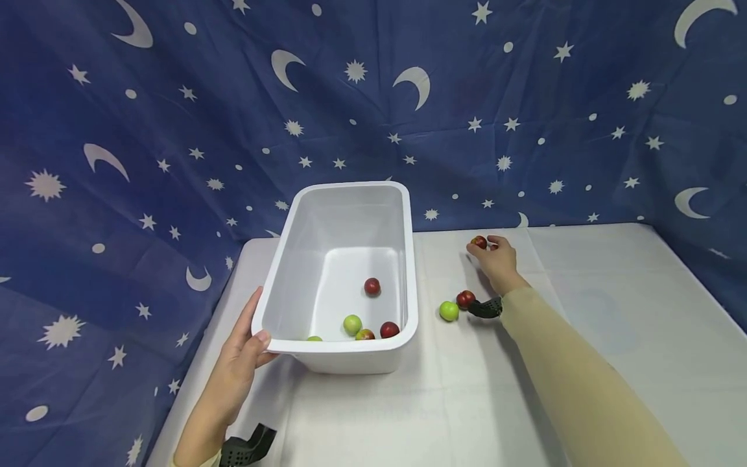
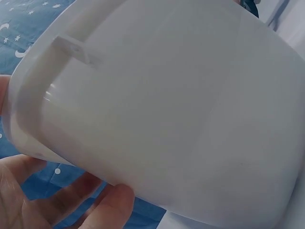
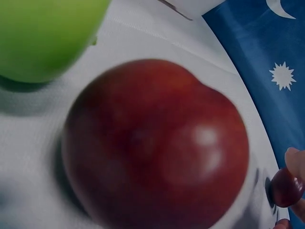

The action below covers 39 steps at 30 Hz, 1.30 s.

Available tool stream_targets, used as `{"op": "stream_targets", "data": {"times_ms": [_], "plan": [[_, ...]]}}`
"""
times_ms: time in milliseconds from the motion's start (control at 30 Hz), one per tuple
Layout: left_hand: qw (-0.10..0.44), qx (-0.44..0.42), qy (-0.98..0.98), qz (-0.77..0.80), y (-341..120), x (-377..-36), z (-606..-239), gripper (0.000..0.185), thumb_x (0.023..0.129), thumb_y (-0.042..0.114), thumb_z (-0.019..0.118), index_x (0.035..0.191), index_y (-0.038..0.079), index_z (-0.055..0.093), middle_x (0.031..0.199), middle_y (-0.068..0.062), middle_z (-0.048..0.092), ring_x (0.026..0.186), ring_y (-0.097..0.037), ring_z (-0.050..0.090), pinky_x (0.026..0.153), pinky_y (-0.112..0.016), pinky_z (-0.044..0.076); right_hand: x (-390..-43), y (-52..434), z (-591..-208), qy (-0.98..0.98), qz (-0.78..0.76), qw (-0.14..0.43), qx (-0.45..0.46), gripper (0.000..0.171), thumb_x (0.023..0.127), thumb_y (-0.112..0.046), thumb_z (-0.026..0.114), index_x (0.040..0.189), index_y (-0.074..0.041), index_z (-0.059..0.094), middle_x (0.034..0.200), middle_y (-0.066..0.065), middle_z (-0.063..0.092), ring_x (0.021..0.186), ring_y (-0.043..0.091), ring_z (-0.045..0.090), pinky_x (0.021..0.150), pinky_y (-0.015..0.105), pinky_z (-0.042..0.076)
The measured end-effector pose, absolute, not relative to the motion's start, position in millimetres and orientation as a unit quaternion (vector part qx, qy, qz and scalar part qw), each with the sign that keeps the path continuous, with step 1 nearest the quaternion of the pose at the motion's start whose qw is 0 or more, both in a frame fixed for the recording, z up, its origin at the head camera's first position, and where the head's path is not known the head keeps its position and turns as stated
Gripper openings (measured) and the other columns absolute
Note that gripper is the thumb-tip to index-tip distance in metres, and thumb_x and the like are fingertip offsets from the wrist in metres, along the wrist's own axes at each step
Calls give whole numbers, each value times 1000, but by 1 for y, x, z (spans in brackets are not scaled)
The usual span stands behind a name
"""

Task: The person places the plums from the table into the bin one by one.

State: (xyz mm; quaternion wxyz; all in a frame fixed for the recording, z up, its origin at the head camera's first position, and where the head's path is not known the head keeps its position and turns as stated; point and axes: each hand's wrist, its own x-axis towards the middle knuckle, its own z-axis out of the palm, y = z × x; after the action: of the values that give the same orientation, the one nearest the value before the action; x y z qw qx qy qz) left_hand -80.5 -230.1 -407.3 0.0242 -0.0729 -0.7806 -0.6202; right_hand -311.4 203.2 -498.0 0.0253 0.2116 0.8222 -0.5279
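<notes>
My left hand point(image 1: 236, 363) grips the near-left corner of a white plastic tub point(image 1: 350, 347), thumb over the rim and fingers along the outside. The tub leans toward me. Inside lie several red and green plum-like fruits, among them a red plum point(image 1: 372, 287) and a green plum point(image 1: 353, 325). Near the back of the table, my right hand point(image 1: 498, 264) pinches a red plum point(image 3: 287, 187) between thumb and fingers. Another bit of red point(image 1: 493, 247) shows behind those fingers. In the left wrist view the tub's outer wall point(image 2: 167, 109) hides its contents.
By my right wrist, a green plum point(image 1: 449, 311) and a dark red plum point(image 3: 157, 143) sit side by side on the white tablecloth point(image 1: 613, 363). A blue curtain point(image 1: 373, 104) with moons and stars hangs behind the table and along its left side.
</notes>
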Motion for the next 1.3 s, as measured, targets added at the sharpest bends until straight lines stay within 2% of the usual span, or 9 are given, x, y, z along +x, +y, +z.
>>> {"op": "stream_targets", "data": {"times_ms": [467,733,1100,1300], "plan": [[21,-66,-784,-616,-230,-80,-406,59,103,13,35,155,36,17,156,-7,19,122,-39,43,86,-29,51,-315,198,-489,825,-514,37,231,67,93,-33,62,150,-9,35,142,24,35,125,35,38,104,43,38],[19,-57,-786,-615,-229,-80,-408,62,102,9,33,155,37,16,156,-8,18,123,-41,41,86,-29,50,-315,197,-488,817,-520,36,247,59,95,-31,58,145,-3,40,142,21,39,128,34,39,105,42,38],[23,-60,-787,-613,-228,-79,-406,62,102,9,33,155,37,16,157,-8,18,123,-40,42,86,-30,50,-306,209,-497,814,-546,25,195,64,96,-42,56,144,-4,38,139,18,42,123,29,40,103,41,37],[23,-60,-786,-614,-228,-79,-407,61,103,10,33,155,37,16,157,-7,18,124,-41,41,86,-30,50,-294,219,-490,790,-581,31,194,69,95,-46,56,144,-2,35,133,16,44,115,25,45,96,36,41]]}}
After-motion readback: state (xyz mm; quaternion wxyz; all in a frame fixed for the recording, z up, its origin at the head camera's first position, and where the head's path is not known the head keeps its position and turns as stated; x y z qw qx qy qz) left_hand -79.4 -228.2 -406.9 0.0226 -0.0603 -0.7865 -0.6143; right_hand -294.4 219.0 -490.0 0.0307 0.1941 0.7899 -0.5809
